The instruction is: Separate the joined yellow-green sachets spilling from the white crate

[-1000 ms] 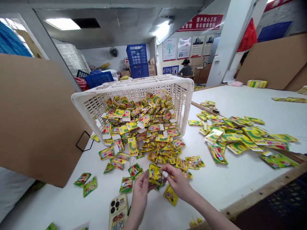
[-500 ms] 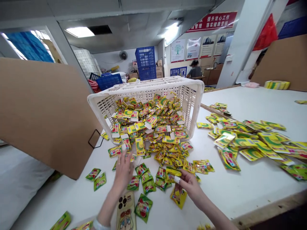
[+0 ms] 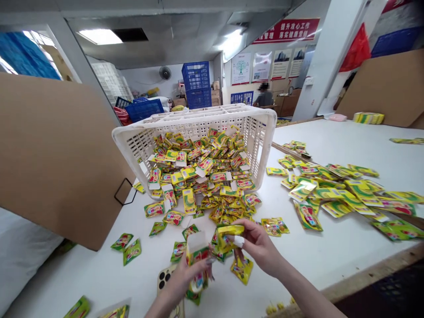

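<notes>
In my left hand (image 3: pixel 185 276) is a small candy box (image 3: pixel 198 254) with a white flap standing up at its top. My right hand (image 3: pixel 261 247) pinches a yellow candy packet (image 3: pixel 228 232) just to the right of that box. A white covering shows on one of the right fingers. Beneath the right hand lies another yellow packet (image 3: pixel 241 268). Green packets (image 3: pixel 179 250) lie around the left hand, some partly hidden by it. Beyond both hands, a white plastic crate (image 3: pixel 195 115) rests on its side, with small boxes and packets (image 3: pixel 212 176) spilling from its mouth.
A phone (image 3: pixel 164 277) lies under my left forearm. Flat yellow boxes (image 3: pixel 331 190) are heaped at the right. A large cardboard sheet (image 3: pixel 59 154) leans at the left. Green packets (image 3: pixel 132 251) lie near it. A person (image 3: pixel 264 96) sits in the background.
My left hand has taken hold of a small box from near the crate's mouth and come back toward me. My right hand has moved slightly left with its yellow packet.
</notes>
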Motion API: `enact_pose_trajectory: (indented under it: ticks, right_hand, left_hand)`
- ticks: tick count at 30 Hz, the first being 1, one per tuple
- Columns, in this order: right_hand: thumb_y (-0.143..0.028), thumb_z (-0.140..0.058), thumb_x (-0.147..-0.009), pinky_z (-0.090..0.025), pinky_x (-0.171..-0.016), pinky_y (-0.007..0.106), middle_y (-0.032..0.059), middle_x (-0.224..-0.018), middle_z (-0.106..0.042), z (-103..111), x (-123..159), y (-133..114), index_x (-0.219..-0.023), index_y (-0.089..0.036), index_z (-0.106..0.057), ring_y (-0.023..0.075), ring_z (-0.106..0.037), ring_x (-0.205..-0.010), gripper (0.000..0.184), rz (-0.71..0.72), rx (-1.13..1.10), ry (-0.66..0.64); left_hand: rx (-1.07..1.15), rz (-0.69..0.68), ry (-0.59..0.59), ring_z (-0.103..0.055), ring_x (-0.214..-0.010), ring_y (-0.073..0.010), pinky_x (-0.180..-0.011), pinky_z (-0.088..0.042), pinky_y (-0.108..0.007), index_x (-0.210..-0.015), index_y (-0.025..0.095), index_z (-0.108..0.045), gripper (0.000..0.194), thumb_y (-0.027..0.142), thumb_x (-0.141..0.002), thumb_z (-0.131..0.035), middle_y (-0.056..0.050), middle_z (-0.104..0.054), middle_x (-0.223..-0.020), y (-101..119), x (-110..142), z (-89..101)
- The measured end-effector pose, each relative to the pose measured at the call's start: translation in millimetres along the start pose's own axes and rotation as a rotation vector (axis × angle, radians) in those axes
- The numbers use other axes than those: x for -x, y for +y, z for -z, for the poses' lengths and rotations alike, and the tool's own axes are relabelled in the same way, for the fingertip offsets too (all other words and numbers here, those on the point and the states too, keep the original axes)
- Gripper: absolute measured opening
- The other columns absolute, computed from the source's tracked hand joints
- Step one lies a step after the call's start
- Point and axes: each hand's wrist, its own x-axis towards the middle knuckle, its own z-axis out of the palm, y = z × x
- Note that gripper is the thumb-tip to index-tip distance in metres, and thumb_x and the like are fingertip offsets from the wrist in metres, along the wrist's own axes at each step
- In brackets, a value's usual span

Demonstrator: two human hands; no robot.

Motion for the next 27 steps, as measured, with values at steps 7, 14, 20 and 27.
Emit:
enact_pose_trajectory:
  ticks: [7, 14, 20, 27]
  right_hand:
    - [0.003, -0.047, -0.066, -0.041, -0.075, 0.026, 0.0012, -0.087, -0.052, -16.6, 0.7, -22.1, -0.089, -0.021, -0.061, 0.0142, -0.05, -0.084, 0.036, 0.23, 0.623, -0.257]
    - [0.0, -0.044, -0.066, -0.042, -0.072, 0.027, 0.0032, -0.089, -0.055, -15.5, 24.1, -38.1, -0.088, -0.02, -0.062, 0.0154, -0.053, -0.081, 0.035, 0.097, 0.994, -0.446]
    - [0.0, -0.045, -0.069, -0.044, -0.058, 0.02, 0.0014, -0.08, -0.059, -1.2, 37.4, -10.6, -0.08, -0.018, -0.062, 0.0112, -0.057, -0.066, 0.027, 0.062, 0.669, -0.268]
    - [0.003, -0.04, -0.07, -0.043, -0.078, 0.023, 0.0031, -0.098, -0.06, 11.7, 61.3, -13.3, -0.098, -0.021, -0.056, 0.014, -0.055, -0.089, 0.04, 0.056, 0.757, -0.295]
  left_hand:
    - [0.035, 0.031, -0.013, -0.046, -0.054, -0.0106, -0.052, -0.04, -0.022, -0.073, 0.016, -0.049, 0.037, 0.031, -0.053, -0.076, 0.004, -0.051, -0.058, -7.1, 13.1, -37.1]
    - [-0.059, -0.131, -0.139, -0.053, -0.072, -0.0158, -0.066, -0.043, -0.024, -0.088, 0.015, -0.054, 0.028, 0.016, -0.062, -0.064, -0.001, -0.057, -0.074, -8.1, 15.0, -51.4]
    - [0.163, -0.012, -0.341, -0.049, -0.063, -0.0106, -0.057, -0.038, -0.022, -0.115, 0.018, -0.036, 0.065, 0.012, -0.057, -0.065, -0.001, -0.055, -0.08, -27.9, 15.5, -51.5]
    - [0.204, 0.111, -0.424, -0.05, -0.076, -0.0139, -0.069, -0.038, -0.024, -0.119, 0.017, -0.037, 0.075, 0.007, -0.05, -0.065, 0.0, -0.054, -0.087, -33.6, 9.3, -60.9]
